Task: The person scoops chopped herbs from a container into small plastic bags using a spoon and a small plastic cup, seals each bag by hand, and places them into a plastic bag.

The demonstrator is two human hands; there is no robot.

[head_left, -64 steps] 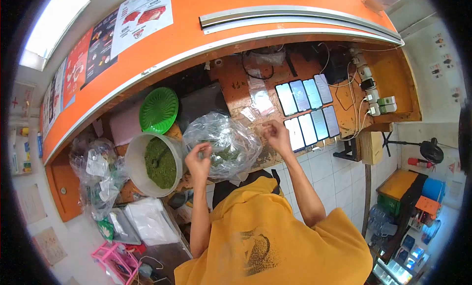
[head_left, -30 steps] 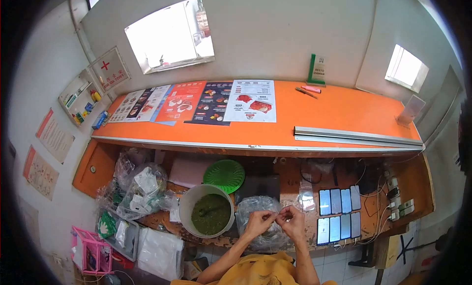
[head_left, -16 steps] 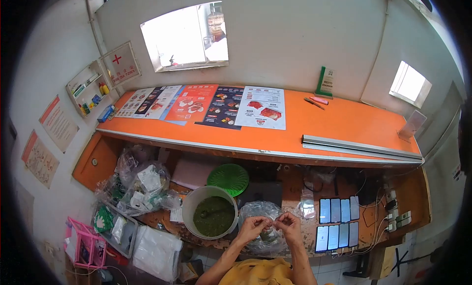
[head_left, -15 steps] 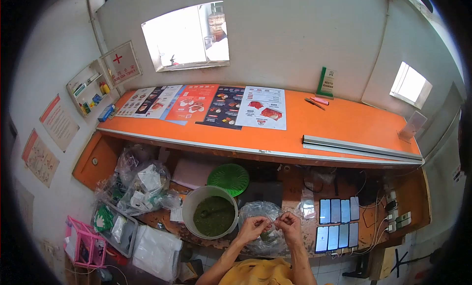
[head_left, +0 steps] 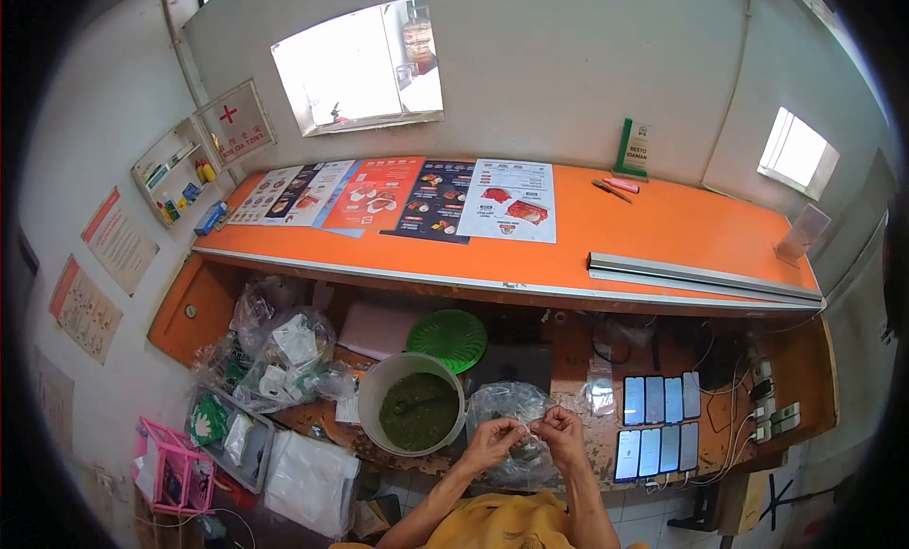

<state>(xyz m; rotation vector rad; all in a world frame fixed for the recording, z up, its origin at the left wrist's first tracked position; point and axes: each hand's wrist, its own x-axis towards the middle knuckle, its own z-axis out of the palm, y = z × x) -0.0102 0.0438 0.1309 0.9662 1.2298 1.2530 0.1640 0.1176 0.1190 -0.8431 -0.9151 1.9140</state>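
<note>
Both my hands are close together over a clear plastic bag (head_left: 512, 397) on the lower shelf. My left hand (head_left: 494, 442) is closed in a pinch, its fingertips near those of my right hand (head_left: 562, 433), which is pinched too. Something small and pale shows between the fingertips, too small to name. Left of the bag stands a white tub (head_left: 367, 397) with green chopped contents (head_left: 407, 426) and a dark utensil in it. A green ribbed plate (head_left: 447, 339) lies behind the tub.
Several lit phones (head_left: 653, 400) lie in two rows at the right, near cables and sockets (head_left: 760, 412). Plastic bags (head_left: 284, 360), a grey tray (head_left: 254, 464) and a pink rack (head_left: 175, 468) are at the left. The orange counter (head_left: 587, 217) with menus overhangs the shelf.
My hands, apart about two seconds ago, have come together over the bag. The head view has tilted up from the shelf to the counter and wall. In the last half second the hands barely move.
</note>
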